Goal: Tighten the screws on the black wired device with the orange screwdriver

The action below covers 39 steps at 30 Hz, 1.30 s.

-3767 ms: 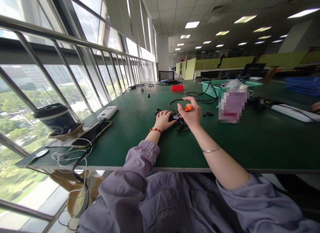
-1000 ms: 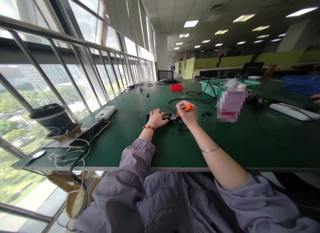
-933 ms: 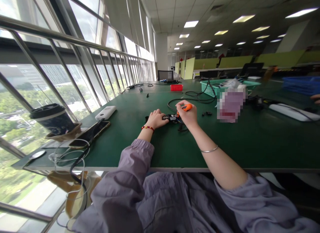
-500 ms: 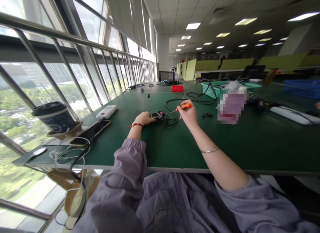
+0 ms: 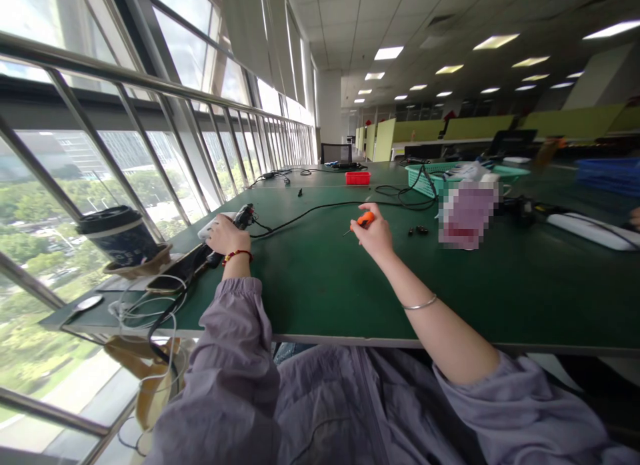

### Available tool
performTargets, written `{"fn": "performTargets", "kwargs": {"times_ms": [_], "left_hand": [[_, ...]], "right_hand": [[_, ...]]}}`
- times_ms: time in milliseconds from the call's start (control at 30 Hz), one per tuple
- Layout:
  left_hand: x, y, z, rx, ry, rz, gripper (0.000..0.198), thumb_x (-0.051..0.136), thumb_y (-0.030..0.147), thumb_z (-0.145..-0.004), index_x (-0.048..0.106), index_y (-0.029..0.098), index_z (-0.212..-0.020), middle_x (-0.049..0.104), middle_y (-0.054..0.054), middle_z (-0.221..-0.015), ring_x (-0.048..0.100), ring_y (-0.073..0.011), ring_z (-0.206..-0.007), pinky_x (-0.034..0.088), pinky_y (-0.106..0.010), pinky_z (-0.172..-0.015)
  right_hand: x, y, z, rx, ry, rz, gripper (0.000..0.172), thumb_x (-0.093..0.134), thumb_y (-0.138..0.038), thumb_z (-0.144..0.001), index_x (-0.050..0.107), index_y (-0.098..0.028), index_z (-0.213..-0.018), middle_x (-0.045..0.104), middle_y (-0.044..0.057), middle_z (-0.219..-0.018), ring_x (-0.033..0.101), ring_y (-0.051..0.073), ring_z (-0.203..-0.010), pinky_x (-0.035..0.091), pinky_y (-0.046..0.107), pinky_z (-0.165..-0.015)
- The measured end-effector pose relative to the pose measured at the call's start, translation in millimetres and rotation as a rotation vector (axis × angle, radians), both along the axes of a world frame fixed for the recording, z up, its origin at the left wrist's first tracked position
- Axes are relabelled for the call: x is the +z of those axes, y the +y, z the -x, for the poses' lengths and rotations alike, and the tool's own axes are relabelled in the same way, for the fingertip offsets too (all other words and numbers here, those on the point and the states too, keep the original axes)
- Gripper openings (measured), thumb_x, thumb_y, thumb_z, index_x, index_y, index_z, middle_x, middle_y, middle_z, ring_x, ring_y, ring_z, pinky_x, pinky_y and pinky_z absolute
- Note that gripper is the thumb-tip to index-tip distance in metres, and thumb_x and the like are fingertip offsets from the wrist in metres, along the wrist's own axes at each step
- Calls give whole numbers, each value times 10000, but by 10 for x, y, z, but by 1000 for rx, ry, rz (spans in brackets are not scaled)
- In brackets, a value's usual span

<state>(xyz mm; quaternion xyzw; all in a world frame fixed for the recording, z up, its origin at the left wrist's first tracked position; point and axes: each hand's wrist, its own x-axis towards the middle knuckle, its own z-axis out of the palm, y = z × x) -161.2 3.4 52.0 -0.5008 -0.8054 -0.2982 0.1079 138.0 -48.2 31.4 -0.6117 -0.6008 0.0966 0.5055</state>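
Note:
My left hand is closed around a black corded device at the left of the table, over part of a white box-shaped gadget. The device's far end sticks out past my fingers, and its exact kind is unclear. From it a black cable runs right across the table. My right hand grips a screwdriver by its orange handle, the thin shaft pointing left and down above the green tabletop. To the right of this hand lie small black pieces.
At the left stand a lidded paper cup in a carrier, a phone and white cables. Farther back are a red box and a green basket. A metal railing runs along the left.
My left hand has moved left with the black device, from mid-table to the white gadget, drawing the cable straighter. My right hand stays nearly in place, the screwdriver now tilted lower.

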Motion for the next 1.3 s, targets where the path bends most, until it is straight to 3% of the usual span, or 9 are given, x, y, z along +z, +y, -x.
{"fn": "performTargets", "kwargs": {"times_ms": [100,333,467,600,800,933,1033,1200,1300], "left_hand": [[-64,35,-26,148,34,-65,366,520,68,-751,516,139,-1109,556,-178,-1192,508,-335,-1132,396,-470,-896],[-233,94,-23,100,97,-45,354,407,37,-795,549,84,-1115,549,-231,-1206,492,-366,-1124,388,-495,-870],[-240,77,2,119,68,-96,362,439,36,-753,562,108,-1085,570,-202,-1168,519,-348,-1079,394,-476,-865],[-213,59,-28,69,130,-222,347,442,63,-745,578,135,-1056,587,-178,-1105,518,-346,-1062,382,-480,-863],[-122,44,-384,-354,268,-263,306,490,177,-783,603,181,-1067,618,-132,-1063,536,-321,-1055,380,-442,-876],[-138,-14,-893,-817,346,-166,368,567,244,-776,554,221,-1143,659,-60,-1073,593,-252,-1021,398,-369,-909],[-218,-79,-1349,-1099,335,-35,513,602,282,-774,437,222,-1256,677,-36,-1070,636,-226,-949,463,-311,-817],[-373,-81,-1930,-1263,432,53,346,546,324,-854,505,176,-1164,679,-80,-1039,638,-216,-960,470,-313,-864],[-423,51,-1916,-1246,454,74,332,461,362,-907,548,164,-1159,638,-105,-1164,575,-216,-1105,390,-360,-1004]], "right_hand": [[-2,-5,5,18,-35,49,375,531,-371,-772,476,-264,-1127,613,-18,-752,603,165,-621,463,279,-567],[-32,10,3,88,-104,138,273,534,-400,-779,551,-276,-1022,646,-19,-806,586,130,-554,432,245,-522],[-50,16,3,144,-141,185,157,527,-378,-789,605,-271,-873,607,-47,-621,558,109,-479,419,229,-523],[-59,31,-8,137,-127,159,125,503,-321,-812,598,-278,-880,580,-56,-526,603,130,-551,432,226,-559],[-37,76,-85,-89,-53,42,236,499,-250,-809,563,-271,-1036,675,19,-866,644,192,-794,456,270,-622],[13,72,-163,-219,-5,7,308,463,-277,-829,522,-249,-1131,667,55,-962,627,222,-850,446,296,-663],[45,64,-215,-250,28,-10,322,432,-288,-839,511,-244,-1147,658,60,-1007,612,227,-911,437,295,-697],[-5,117,-268,-232,-43,112,301,454,-288,-813,534,-253,-1101,661,56,-1002,607,240,-923,428,295,-703],[-88,175,-292,-139,-218,230,277,476,-247,-787,554,-256,-1053,671,48,-971,614,235,-899,426,304,-743]]}}
